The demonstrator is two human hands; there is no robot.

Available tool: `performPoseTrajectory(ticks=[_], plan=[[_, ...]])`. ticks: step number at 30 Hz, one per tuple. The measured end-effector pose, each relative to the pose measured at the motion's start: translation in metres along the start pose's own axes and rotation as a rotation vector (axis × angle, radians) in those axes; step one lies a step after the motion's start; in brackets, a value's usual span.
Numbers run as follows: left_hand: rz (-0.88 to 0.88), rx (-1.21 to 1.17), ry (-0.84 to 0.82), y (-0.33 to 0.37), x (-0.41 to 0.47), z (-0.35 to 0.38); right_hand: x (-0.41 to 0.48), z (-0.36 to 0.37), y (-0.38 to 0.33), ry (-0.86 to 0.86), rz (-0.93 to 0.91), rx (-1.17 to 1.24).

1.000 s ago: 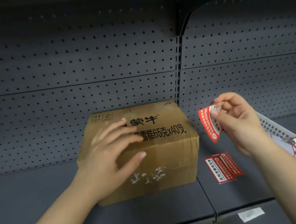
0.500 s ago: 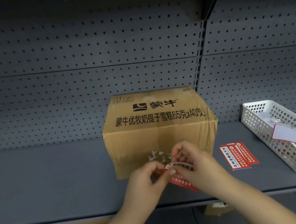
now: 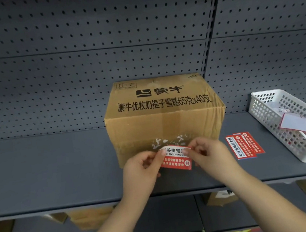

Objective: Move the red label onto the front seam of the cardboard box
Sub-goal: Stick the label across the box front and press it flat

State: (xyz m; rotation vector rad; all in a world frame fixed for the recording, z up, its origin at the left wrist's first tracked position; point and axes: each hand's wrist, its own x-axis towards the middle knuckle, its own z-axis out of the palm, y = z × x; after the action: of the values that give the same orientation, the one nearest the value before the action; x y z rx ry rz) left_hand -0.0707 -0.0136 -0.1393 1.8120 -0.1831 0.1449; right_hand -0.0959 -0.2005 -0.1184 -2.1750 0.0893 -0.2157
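Here the red label is pinched at both upper corners: the left hand clamps its left edge between thumb and fingertips, and the right hand clamps its right edge the same way. Both grips are closed on the label, which stretches flat between them with its printed face toward the camera. It hangs in front of the lower part of the cardboard box, over the bottom of the front face; whether its back already touches the cardboard cannot be told. The fingertips cover the ends of its white top band, so the black print there is cut off on both sides.

The box stands on the grey shelf, close to the perforated back panel. A strip of clear tape runs down the middle of its front face, and just above the label lies a patch of torn white residue.

Right of the box, flat on the shelf, lie two more red labels, overlapping and apart from the hands. Farther right sits a white plastic basket, partly cut off by the frame edge. It holds a pale sheet with a red edge and a jumble of red and white label scraps; their number is hard to make out.

Below the shelf, brown cartons show only in part.
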Motion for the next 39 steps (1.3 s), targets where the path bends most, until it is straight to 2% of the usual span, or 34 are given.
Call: performPoseTrajectory(ticks=[4, 6, 9, 14, 18, 23, 32, 39], plan=[[0.333, 0.559, 0.086, -0.005, 0.01, -0.002, 0.004, 0.003, 0.004, 0.121, -0.112, -0.21], [0.483, 0.716, 0.114, -0.005, 0.015, -0.005, 0.006, 0.003, 0.006, 0.188, -0.156, -0.238], [0.55, 0.691, 0.143, -0.008, 0.021, -0.007, 0.009, 0.003, 0.007, 0.229, -0.21, -0.228], [0.41, 0.613, 0.162, -0.003, 0.012, -0.002, 0.008, 0.004, 0.006, 0.173, -0.268, -0.219], [0.476, 0.653, 0.113, -0.005, 0.012, 0.004, 0.004, 0.001, 0.003, 0.148, -0.284, -0.228], [0.55, 0.658, 0.128, -0.007, 0.019, 0.009, 0.003, 0.001, 0.0, 0.133, -0.294, -0.263], [0.479, 0.583, 0.123, -0.011, 0.015, -0.006, 0.006, 0.005, 0.004, 0.122, -0.226, -0.221], [0.44, 0.615, 0.116, -0.005, 0.022, -0.003, 0.019, 0.009, 0.004, 0.149, -0.056, -0.11]])
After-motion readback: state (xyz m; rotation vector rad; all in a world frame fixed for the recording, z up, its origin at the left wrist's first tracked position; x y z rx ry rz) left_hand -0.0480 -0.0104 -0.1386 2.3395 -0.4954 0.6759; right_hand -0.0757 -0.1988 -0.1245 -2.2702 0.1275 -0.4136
